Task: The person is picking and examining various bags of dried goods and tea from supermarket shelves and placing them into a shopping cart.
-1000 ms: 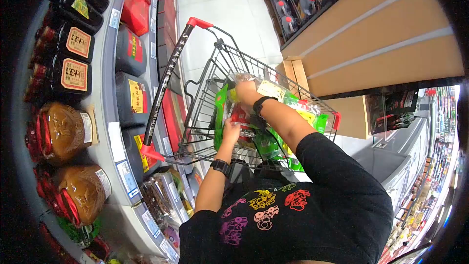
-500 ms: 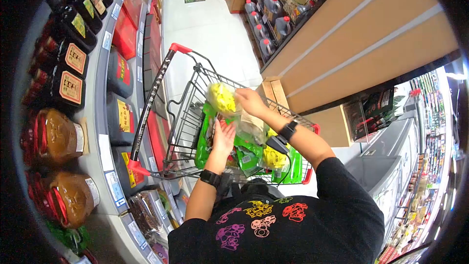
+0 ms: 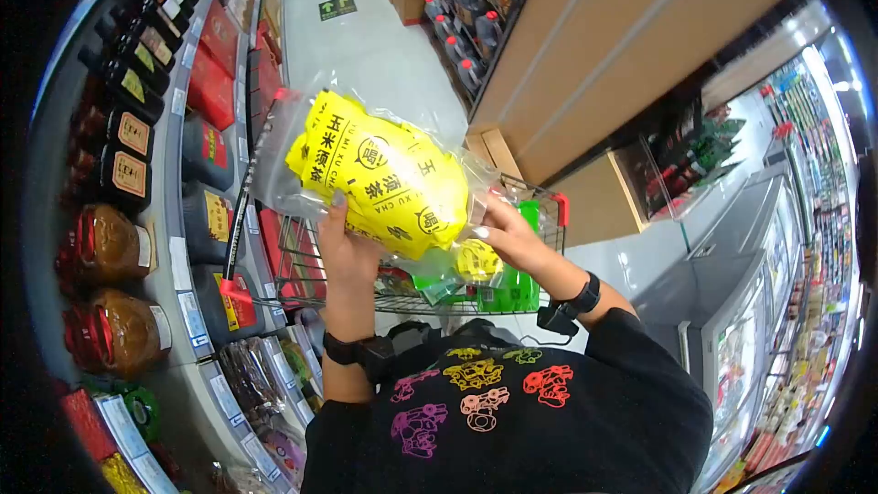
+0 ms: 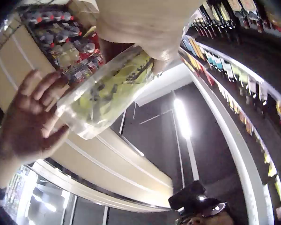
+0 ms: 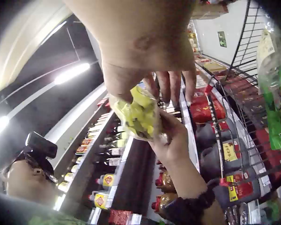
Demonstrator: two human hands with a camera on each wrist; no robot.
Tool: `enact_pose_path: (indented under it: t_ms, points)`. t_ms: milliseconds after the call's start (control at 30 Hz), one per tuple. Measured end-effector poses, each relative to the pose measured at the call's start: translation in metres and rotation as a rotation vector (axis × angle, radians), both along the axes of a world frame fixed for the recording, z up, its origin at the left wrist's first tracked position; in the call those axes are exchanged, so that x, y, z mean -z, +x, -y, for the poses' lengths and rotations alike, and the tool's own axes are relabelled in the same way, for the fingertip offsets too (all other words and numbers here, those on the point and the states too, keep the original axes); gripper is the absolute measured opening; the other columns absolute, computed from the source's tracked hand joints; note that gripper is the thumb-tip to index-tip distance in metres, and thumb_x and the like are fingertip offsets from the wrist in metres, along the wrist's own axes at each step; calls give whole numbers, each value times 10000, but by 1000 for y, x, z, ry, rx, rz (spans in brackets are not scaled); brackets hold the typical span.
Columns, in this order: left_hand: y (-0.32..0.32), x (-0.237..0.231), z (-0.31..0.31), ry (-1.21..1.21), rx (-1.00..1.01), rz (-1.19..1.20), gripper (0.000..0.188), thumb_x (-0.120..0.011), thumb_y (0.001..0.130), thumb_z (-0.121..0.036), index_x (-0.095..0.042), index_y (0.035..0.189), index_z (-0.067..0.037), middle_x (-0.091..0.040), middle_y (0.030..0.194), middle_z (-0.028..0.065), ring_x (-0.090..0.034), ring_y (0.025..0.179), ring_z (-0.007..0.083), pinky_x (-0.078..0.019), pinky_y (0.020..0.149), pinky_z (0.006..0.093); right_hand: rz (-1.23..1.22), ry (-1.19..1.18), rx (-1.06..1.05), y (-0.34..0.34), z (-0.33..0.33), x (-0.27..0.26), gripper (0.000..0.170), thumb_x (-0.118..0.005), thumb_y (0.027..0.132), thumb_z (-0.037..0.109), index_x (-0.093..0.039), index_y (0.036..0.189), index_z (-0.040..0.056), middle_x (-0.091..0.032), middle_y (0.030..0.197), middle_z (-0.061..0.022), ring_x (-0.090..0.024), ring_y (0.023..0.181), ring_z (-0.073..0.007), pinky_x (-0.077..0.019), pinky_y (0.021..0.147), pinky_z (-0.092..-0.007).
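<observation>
Just lifted above the cart (image 3: 562, 209), the yellow bag (image 3: 389, 178) is gripped by the left hand (image 3: 350, 252), print exposed; the right hand (image 3: 517, 236) is loosely spread beside it.

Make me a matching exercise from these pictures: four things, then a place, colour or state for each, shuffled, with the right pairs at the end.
1. clear bag of yellow packets
2. large jars
3. floor sign
4. shirt

A. brown and red
B. black, with colourful figures
C. gripped by the left hand
D. marked with arrows

Pairs: 1-C; 2-A; 3-D; 4-B
</observation>
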State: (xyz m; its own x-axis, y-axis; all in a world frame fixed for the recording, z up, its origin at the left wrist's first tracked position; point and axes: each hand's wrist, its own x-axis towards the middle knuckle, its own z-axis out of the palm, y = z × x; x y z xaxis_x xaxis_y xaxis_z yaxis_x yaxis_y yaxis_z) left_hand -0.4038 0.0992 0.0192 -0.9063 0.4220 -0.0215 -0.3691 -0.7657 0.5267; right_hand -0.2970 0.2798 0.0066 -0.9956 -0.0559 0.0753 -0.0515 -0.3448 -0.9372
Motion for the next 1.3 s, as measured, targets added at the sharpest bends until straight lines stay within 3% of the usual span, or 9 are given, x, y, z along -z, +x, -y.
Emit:
enact_pose_path:
  t_ms: [67, 233, 467, 600, 667, 800, 900, 1067, 1300]
  points:
    - [6, -4, -5, 20, 37, -16, 390, -495, 835, -184, -403, 1169, -6, -523, 1109, 113, -537, 983, 225, -438, 838, 384, -51, -29, -61, 17, -9, -19, 673, -535, 813, 142, -108, 1328, 67, -296, 1292, -89, -424, 1091, -209, -479, 783, -411]
    - [27, -26, -24, -67, 64, -173, 398, -428, 858, -225, -394, 1179, 7, -513, 1126, 140, -534, 986, 259, -435, 841, 400, -126, -220, -41, 47, -10, -46, 890, -661, 720, 228, -43, 1342, 73, -245, 1328, -93, -377, 1148, -248, -478, 778, -416]
    - [39, -52, -32, -20, 117, -286, 398, -526, 798, -97, -388, 1156, 8, -526, 1081, 110, -536, 973, 216, -431, 838, 347, -169, -146, 212, 62, -5, -61, 867, -709, 664, 117, -150, 1318, 8, -297, 1303, -97, -377, 1153, -211, -362, 933, -333]
    - [37, -57, -37, -103, 65, -395, 556, -537, 807, -227, -280, 1248, -8, -412, 1219, 150, -446, 1095, 252, -378, 900, 393, -188, -158, 319, 64, 0, -56, 839, -704, 652, 48, -179, 1305, -3, -319, 1289, -105, -371, 1158, -202, -348, 944, -329]
    - [38, -65, -42, -80, 55, -402, 668, -586, 779, -212, -196, 1288, -24, -324, 1288, 150, -383, 1155, 240, -329, 940, 368, -311, 197, 503, 67, 1, -68, 793, -713, 628, 43, -254, 1273, -9, -384, 1236, -125, -393, 1147, -227, -358, 931, -333]
    - [49, -81, -37, -129, 124, -587, 973, -664, 663, -447, -51, 1342, -116, -210, 1349, 149, -263, 1239, 251, -266, 980, 394, -808, 991, 988, 61, -5, -86, 627, -728, 579, 81, -469, 1148, 50, -507, 1082, -148, -481, 1038, -271, -407, 842, -363]
    - [60, -80, -45, 86, 279, -672, 1020, -673, 631, -488, -51, 1343, -107, -192, 1361, 134, -250, 1245, 252, -254, 988, 398, -966, 1416, 1114, 65, -4, -103, 468, -723, 553, 139, -591, 1002, 118, -555, 962, -132, -515, 892, -272, -416, 750, -385]
    - [64, -63, -39, 197, 416, -360, 774, -642, 697, -382, -280, 1267, -4, -398, 1253, 133, -407, 1144, 265, -344, 944, 396, -1211, 1415, 1238, 50, 15, -86, 322, -700, 580, 188, -609, 875, 279, -410, 933, -26, -440, 901, -212, -397, 730, -448]
    - [65, -51, -32, 397, 580, -281, 645, -574, 712, -235, -311, 1248, 8, -435, 1213, 179, -468, 1082, 299, -388, 908, 419, -1507, 1388, 1288, 46, 23, -70, 327, -706, 597, 191, -555, 853, 327, -393, 892, -10, -418, 870, -187, -333, 844, -376]
